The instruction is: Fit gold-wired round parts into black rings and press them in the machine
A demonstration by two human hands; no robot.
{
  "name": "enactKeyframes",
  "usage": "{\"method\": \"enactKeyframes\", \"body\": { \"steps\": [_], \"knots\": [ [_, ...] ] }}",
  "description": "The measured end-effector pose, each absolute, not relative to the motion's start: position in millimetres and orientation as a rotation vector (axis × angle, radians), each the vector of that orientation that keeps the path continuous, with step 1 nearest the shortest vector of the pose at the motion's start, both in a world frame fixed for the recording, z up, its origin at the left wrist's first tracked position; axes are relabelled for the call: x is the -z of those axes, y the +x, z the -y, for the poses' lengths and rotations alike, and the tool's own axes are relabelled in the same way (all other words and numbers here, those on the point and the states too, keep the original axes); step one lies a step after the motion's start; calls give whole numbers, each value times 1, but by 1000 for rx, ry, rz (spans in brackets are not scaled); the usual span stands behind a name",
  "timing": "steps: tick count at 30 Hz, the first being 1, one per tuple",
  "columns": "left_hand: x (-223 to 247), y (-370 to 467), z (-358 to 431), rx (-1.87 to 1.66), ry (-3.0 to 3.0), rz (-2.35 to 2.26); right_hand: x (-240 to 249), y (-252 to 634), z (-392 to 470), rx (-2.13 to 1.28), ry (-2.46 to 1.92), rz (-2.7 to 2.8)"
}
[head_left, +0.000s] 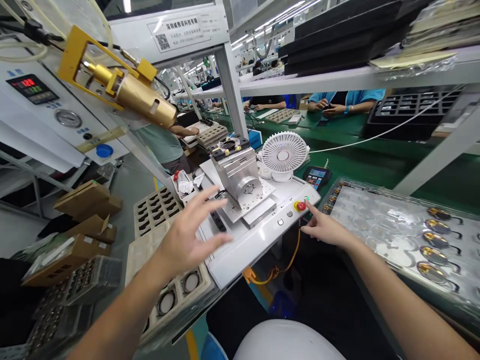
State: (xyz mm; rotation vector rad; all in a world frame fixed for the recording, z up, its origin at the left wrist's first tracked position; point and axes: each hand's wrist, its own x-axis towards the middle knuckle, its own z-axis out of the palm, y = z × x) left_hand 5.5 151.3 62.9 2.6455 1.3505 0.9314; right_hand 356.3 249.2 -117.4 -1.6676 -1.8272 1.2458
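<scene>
along the slanted front strip of a white machine base (258, 245): one green button (306, 199), set at the strip's right end; right hand (324, 226), index finger extended to the button, touching or just short of it, which cannot be told; its other fingers curled, pinching nothing; one red stop knob (301, 205), beside the button; one silver metal fixture (245, 175), mid-base; left hand (191, 237), empty, fingers spread, raised in the air near the fixture's left side.

hazards, as judged: fingers of the left hand may be caught, should the fixture move under power while they hang so near; the stop knob may be struck by mistake, the two controls being close neighbours; round parts in the beige tray (200, 291) may be knocked, should the left forearm sink; the orange cable (294, 257), hanging below the front edge, may snag a knee.

edges and room: open air between the two hands, over the front strip; white fan (284, 155) closing off the base's far right corner; handheld controller (317, 177) just beyond the right end; clear tray (369, 220) on the green bench (356, 165), bounding the right forearm; beige tray bounding the left.
</scene>
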Motion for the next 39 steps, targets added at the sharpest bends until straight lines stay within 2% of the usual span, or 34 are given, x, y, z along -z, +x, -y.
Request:
{"method": "enactKeyframes", "body": {
  "steps": [4, 8, 12, 15, 20, 24, 26, 29, 30, 34, 39],
  "knots": [
    [-4, 6, -86, -871, 2333, -1224, 113, 357, -258, -1269, -1740, 1733],
    [78, 37, -64, -885, 1796, -1279, 116, 354, -240, -1203, -1682, 1661],
    [154, 80, -61, -1097, 1073, -1102, 139, 332, -174, -1295, -1152, 1704],
    [182, 101, -62, -1144, 807, -885, 162, 307, -125, -1333, -849, 1691],
    [191, 109, -72, -1114, 727, -799, 179, 290, -97, -1069, -849, 1674],
    [194, 109, -76, -1099, 675, -869, 159, 316, -111, -949, -854, 1926],
    [194, 105, -74, -1101, 655, -913, 139, 350, -131, -868, -1073, 2042],
    [195, 96, -69, -1109, 641, -953, 105, 427, -177, -551, -1935, 1854],
    [195, 92, -67, -1113, 642, -965, 95, 456, -194, -467, -2097, 1765],
    [193, 87, -61, -1083, 692, -1019, 71, 548, -245, -313, -2429, 1578],
    [185, 96, -58, -1101, 721, -1064, 72, 588, -261, -388, -2522, 1648]
  ]
}}
